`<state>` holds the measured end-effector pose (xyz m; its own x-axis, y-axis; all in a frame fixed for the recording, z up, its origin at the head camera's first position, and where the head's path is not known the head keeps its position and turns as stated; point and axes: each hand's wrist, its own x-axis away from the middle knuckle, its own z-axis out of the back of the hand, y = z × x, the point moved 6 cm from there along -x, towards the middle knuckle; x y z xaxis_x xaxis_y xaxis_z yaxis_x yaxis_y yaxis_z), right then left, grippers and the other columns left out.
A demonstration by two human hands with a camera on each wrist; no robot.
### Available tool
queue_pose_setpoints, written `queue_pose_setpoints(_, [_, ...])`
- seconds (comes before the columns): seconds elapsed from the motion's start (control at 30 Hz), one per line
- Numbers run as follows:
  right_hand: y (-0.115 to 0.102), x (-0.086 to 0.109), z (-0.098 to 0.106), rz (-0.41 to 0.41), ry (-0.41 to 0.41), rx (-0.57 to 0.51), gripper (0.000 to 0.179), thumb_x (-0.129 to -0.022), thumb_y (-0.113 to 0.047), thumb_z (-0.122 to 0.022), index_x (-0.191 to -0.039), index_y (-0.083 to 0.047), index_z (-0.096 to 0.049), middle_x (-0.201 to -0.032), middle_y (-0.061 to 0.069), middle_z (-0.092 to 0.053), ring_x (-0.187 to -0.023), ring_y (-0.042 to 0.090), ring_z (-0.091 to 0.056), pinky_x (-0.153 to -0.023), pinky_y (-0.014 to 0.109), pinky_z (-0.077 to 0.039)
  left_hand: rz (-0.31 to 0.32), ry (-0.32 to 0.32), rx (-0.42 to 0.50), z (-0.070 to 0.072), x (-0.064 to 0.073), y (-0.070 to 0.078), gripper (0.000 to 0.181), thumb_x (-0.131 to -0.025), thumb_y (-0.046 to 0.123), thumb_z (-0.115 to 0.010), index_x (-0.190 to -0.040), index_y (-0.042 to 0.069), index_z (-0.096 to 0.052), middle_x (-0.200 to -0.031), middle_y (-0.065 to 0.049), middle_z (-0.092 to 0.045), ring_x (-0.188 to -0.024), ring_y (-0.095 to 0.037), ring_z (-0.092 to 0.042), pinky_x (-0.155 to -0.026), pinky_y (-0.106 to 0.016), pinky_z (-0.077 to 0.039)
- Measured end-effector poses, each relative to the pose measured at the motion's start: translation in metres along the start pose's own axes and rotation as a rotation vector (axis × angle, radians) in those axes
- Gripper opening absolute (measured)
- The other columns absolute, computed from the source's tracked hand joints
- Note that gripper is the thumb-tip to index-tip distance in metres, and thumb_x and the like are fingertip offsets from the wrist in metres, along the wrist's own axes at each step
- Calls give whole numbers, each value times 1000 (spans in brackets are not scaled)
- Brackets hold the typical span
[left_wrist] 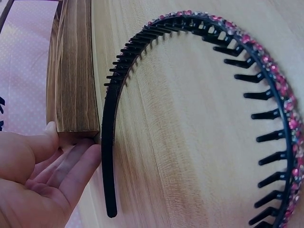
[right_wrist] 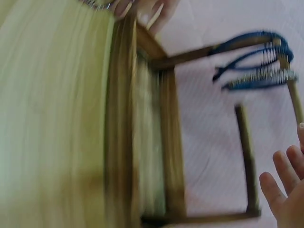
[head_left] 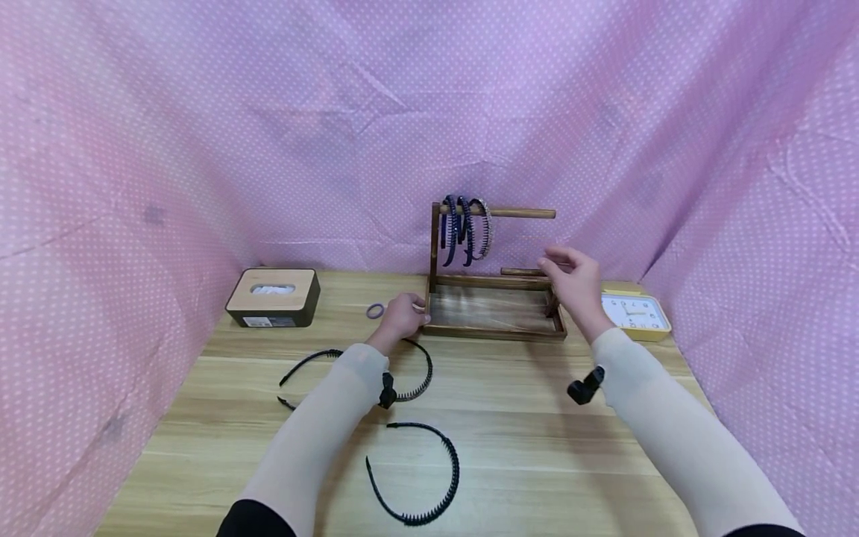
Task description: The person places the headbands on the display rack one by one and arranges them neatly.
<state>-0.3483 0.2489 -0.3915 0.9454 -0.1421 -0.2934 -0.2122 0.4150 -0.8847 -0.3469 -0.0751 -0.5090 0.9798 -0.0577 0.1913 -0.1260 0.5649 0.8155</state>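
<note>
My left hand [head_left: 403, 317] grips the near left corner of a dark wooden stand [head_left: 496, 333], with the thumb on one side and the fingers tucked behind the edge. My right hand [head_left: 577, 287] hovers by the stand's lower peg [head_left: 520, 271]; its fingers are loosely spread and hold nothing. Two blue headbands [head_left: 467, 239] and a beaded headband [head_left: 488, 224] hang on the upper bar. Beside my left wrist lies a toothed headband with pink stones [left_wrist: 285, 99], partly hidden by the arm in the head view. A black headband [head_left: 455, 477] lies nearer to me.
At the back left stands a tissue box [head_left: 282, 294] with a wooden lid. A small purple ring [head_left: 375, 310] lies left of the stand. Behind my right hand is a yellow-framed clock [head_left: 634, 312]. Pink dotted cloth [head_left: 376, 134] surrounds the table.
</note>
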Motion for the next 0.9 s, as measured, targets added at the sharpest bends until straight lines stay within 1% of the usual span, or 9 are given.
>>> queue_pose_setpoints(0.17, [35,9,31,-61,15,102,40,-96,-31,-74,-126,-3,-71,-123,16,-72,-85,-12,-63,-74,10,-55,-8,3,-21,2,0,0,36,-96,6,-72,-130,-2,-63,-116,-17,-74,-94,-27,-74,-67,-29,-62])
queue_pose_setpoints(0.37, [74,23,50,-138,-34,198,42,-99,-30,-71,-129,0,-68,-122,24,-71,-75,-15,-61,-66,11,-56,-15,-6,-22,2,1,1,37,-96,7,-72,-131,-1,-64,-118,-17,-74,-99,-27,-74,-69,-29,-61])
queue_pose_setpoints(0.47, [91,30,50,-145,-79,266,44,-99,-31,-70,-129,0,-68,-122,23,-71,-84,2,-71,-68,14,-57,-17,-8,-21,1,1,1,37,-96,7,-72,-132,-1,-63,-118,-17,-74,-99,-27,-73,-69,-29,-62])
queue_pose_setpoints(0.57, [105,37,46,-148,-123,344,43,-99,-32,-70,-129,0,-68,-121,23,-72,-101,28,-74,-82,27,-59,-15,-8,-13,1,0,0,37,-97,7,-71,-132,-1,-63,-118,-17,-74,-97,-26,-74,-68,-29,-62])
queue_pose_setpoints(0.63, [114,40,43,-158,-142,395,42,-99,-31,-70,-129,-1,-69,-122,22,-72,-109,38,-71,-90,36,-56,-9,-9,-6,0,0,0,37,-97,7,-71,-132,-1,-63,-118,-17,-74,-94,-26,-74,-67,-31,-62])
queue_pose_setpoints(0.7, [122,43,40,-185,-168,398,43,-100,-30,-69,-130,-1,-67,-123,22,-72,-107,38,-71,-92,42,-55,1,-8,4,0,0,-1,37,-97,7,-71,-133,0,-63,-118,-17,-74,-89,-26,-74,-67,-33,-63])
queue_pose_setpoints(0.73, [125,44,38,-198,-182,394,44,-100,-30,-68,-132,0,-66,-123,23,-71,-103,37,-72,-90,41,-56,7,-8,8,-1,-1,-2,37,-97,7,-71,-133,0,-63,-118,-17,-74,-86,-25,-74,-66,-34,-63])
queue_pose_setpoints(0.83, [130,47,33,-218,-213,382,44,-101,-29,-66,-133,1,-65,-125,24,-70,-89,31,-75,-77,30,-58,14,-5,7,-1,-2,-3,37,-97,8,-72,-133,1,-63,-117,-17,-74,-80,-24,-74,-65,-34,-63])
queue_pose_setpoints(0.9, [131,48,30,-216,-234,384,44,-102,-29,-65,-133,3,-64,-126,26,-69,-83,28,-75,-71,27,-58,15,-1,4,-1,-3,-4,37,-96,8,-72,-132,2,-64,-116,-16,-74,-79,-23,-74,-65,-34,-63])
